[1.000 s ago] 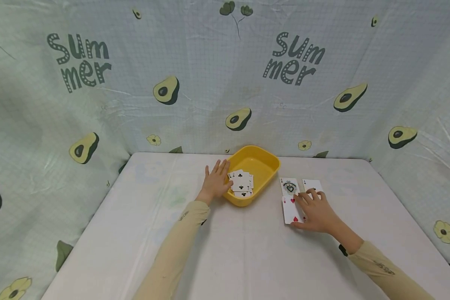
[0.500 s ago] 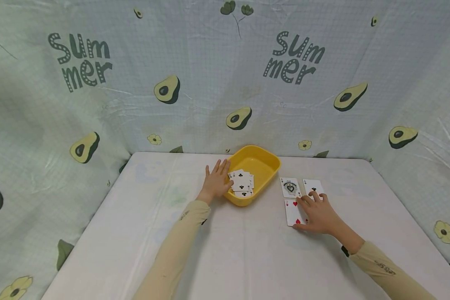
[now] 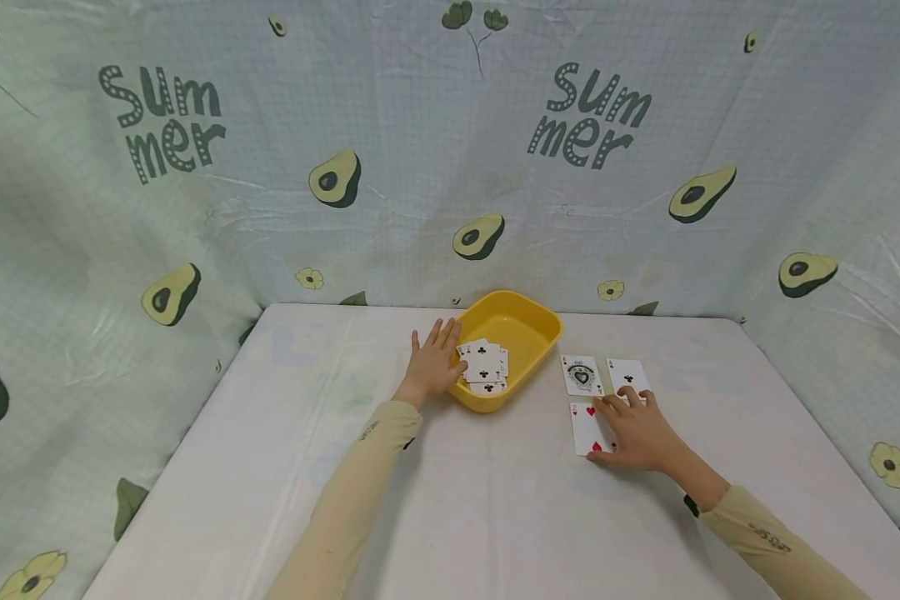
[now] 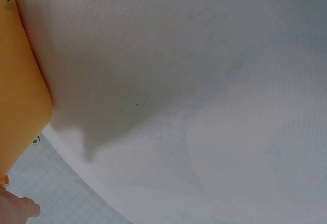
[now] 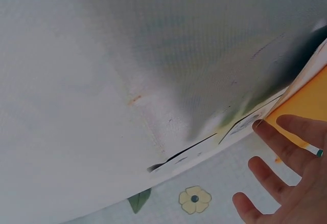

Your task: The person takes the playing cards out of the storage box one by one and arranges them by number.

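Note:
A two of hearts (image 3: 588,427) lies face up on the table. My right hand (image 3: 637,433) spreads over it, thumb at its near edge and a fingertip at its far edge; the right part of the card is hidden. Just beyond are an ace with an ornate black emblem (image 3: 581,375) and an ace of clubs (image 3: 627,372), side by side. My left hand (image 3: 429,365) rests on the rim of a yellow plastic bin (image 3: 521,329), fingers straight, thumb over the edge beside a loose pile of club cards (image 3: 482,362). In the right wrist view, the fingers (image 5: 286,144) are extended and apart.
A white cloth covers the table (image 3: 487,508). Behind it hangs a pale curtain (image 3: 412,108) with avocado and "summer" prints, also along both sides. In the left wrist view the bin's outer wall (image 4: 20,91) stands at the left.
The two of hearts has slid slightly toward me and to the right under my right hand, off the ornate ace it overlapped. My left hand and the bin stay in place.

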`<state>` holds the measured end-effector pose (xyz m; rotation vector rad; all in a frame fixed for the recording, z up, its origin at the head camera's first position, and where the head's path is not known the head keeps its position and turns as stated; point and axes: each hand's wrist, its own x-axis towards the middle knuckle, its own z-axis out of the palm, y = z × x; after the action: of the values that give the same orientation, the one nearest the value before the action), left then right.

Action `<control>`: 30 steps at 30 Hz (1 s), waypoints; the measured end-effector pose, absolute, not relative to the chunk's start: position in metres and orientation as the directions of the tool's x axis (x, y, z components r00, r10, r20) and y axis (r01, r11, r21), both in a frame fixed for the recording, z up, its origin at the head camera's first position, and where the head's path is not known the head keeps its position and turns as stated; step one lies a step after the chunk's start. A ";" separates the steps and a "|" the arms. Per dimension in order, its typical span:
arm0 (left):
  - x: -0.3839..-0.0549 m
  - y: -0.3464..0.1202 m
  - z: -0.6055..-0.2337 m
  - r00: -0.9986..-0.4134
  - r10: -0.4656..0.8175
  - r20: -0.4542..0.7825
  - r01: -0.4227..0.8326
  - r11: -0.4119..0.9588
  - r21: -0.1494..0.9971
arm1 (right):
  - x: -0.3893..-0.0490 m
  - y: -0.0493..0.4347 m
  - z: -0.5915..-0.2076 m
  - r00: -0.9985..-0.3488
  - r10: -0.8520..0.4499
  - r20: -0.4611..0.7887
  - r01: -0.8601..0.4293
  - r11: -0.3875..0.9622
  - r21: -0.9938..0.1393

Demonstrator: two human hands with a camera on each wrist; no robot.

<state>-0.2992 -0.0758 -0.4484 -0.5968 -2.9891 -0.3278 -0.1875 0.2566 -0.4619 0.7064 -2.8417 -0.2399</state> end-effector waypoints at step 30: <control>-0.301 -0.076 -0.448 -0.915 0.381 0.131 0.400 0.894 0.200 | -0.197 0.251 -0.456 -0.854 -0.485 0.191 -0.460 0.873 0.159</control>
<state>-0.3014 -0.0764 -0.4483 -0.6137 -2.9715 -0.3422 -0.1971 0.2514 -0.4559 0.7210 -2.8196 -0.1572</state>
